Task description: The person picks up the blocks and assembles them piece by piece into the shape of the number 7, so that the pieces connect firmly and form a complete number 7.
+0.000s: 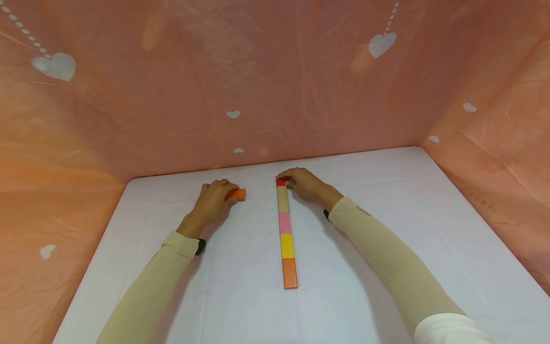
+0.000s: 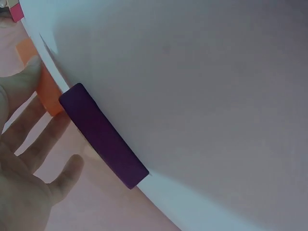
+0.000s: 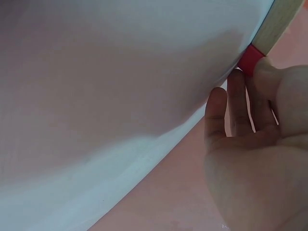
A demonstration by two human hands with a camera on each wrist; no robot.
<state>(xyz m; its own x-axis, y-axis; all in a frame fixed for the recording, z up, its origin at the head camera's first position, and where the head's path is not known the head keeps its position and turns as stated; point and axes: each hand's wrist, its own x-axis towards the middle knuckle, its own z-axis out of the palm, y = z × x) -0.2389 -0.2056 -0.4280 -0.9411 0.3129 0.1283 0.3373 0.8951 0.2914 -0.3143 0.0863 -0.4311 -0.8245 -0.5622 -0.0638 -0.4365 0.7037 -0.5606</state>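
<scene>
Block (image 1: 241,195), plain orange, oblong

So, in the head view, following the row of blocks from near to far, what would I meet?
Orange end block → yellow block → pink block → beige block → red block, which the right hand pinches.

On my feed the tan block (image 1: 283,199) looked like bare, matt wood, the near orange block (image 1: 290,273) smooth and faintly glossy. The far sheeting (image 1: 275,86) seemed thin, creased, slightly shiny; the right sleeve (image 1: 386,253), matt cloth.
</scene>
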